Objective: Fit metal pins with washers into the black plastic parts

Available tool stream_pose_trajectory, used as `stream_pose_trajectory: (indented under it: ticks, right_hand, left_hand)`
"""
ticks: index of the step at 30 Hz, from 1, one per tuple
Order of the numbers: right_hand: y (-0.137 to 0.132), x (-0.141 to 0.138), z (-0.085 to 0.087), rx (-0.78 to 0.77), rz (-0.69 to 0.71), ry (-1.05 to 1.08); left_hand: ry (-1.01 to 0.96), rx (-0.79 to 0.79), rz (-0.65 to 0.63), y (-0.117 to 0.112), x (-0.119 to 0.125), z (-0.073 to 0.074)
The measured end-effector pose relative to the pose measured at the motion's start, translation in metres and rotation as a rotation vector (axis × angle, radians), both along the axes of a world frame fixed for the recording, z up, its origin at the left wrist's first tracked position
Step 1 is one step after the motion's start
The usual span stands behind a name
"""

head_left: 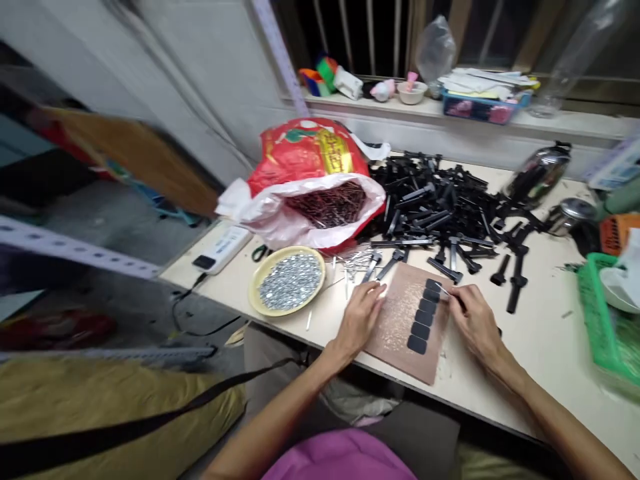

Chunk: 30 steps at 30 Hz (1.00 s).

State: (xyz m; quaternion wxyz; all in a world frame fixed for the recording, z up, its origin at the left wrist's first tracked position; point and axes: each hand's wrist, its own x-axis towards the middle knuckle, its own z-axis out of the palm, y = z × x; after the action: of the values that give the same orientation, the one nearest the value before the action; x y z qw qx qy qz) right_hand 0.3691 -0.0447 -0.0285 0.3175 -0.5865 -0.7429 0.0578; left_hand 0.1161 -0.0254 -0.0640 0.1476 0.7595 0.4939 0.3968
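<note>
Atop brown board (395, 327) | row of flat black pieces (423, 315) | right hand (475, 323) pinching thin metal pin (443, 289) | left hand (357, 320) open, flat

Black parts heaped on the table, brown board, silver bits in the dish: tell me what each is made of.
The black parts look like moulded plastic: a dull black with a soft sheen. The brown board seems a matte pressed fibre or cork sheet, going by its speckled surface. The silver bits look like bright metal, glinting, though they are too small to be sure.
</note>
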Motion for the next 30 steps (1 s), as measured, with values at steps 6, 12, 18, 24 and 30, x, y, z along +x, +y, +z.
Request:
stream_pose_trajectory:
  ticks: [6,12,18,24,30]
  right_hand:
    - [0.008,-0.021,0.008,-0.021,0.126,-0.145]
    - [0.016,-0.057,0.012,0.015,0.238,-0.097]
    - [0.025,-0.084,0.026,0.015,0.31,-0.043]
    - [0.042,-0.126,0.03,0.017,0.351,0.007]
    - [0.067,-0.178,0.026,-0.075,0.433,0.044]
  left_hand:
    - [0.312,-0.092,0.555,0.023,-0.116,0.021]
    - [0.402,-0.257,0.448,0.044,-0.142,0.007]
    - [0.301,-0.264,0.437,0.047,-0.142,0.007]
    - [0.019,-0.242,0.463,0.047,-0.149,0.008]
    - [-0.381,-0.385,0.457,0.045,-0.148,0.019]
